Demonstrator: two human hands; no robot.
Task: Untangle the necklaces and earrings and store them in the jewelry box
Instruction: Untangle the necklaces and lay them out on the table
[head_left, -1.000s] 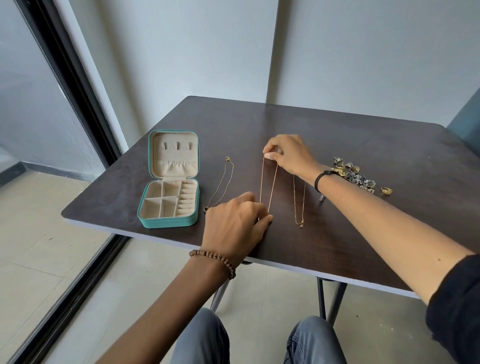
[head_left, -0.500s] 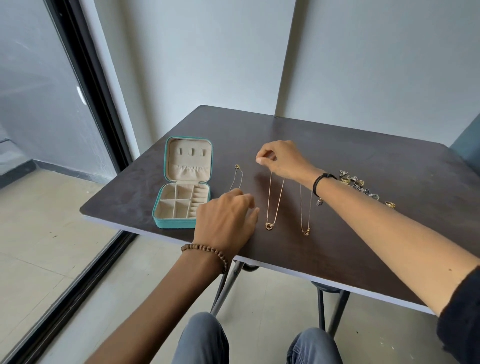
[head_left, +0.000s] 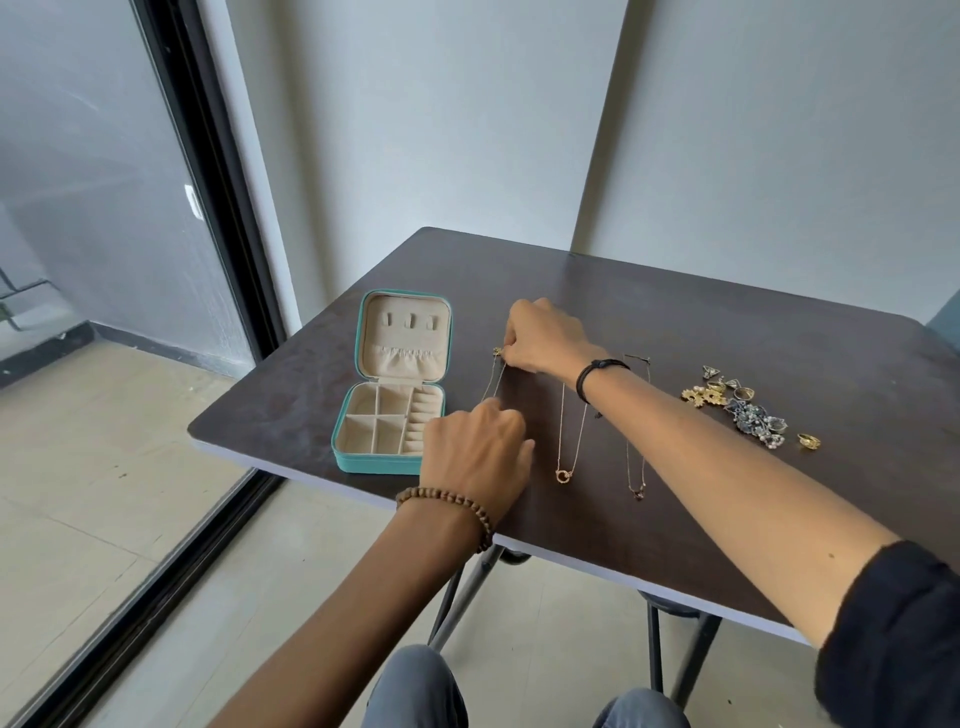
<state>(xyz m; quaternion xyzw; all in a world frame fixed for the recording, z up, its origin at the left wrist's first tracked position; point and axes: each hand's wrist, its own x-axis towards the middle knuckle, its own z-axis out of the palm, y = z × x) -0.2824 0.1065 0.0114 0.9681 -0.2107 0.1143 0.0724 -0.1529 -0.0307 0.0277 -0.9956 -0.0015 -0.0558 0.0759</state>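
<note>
An open teal jewelry box (head_left: 363, 462) with beige compartments sits near the table's left front edge. Three thin gold necklaces lie stretched out side by side to its right. My right hand (head_left: 545, 335) pinches the top clasp end of the left necklace (head_left: 496, 379). My left hand (head_left: 472, 452) is curled, knuckles up, over that chain's lower end, and its fingertips are hidden. The middle necklace (head_left: 563, 441) with a ring pendant and the right necklace (head_left: 631, 467) lie free. A pile of earrings and rings (head_left: 748, 410) sits further right.
The dark wooden table (head_left: 727, 322) stands against a pale wall, with a black-framed glass door to the left. A single gold ring (head_left: 809, 440) lies right of the pile. My knees and the table legs show below the front edge.
My right hand let go of the middle necklace's top and moved left to the left necklace's clasp. My left hand shifted left from the middle pendant onto the left chain's lower end.
</note>
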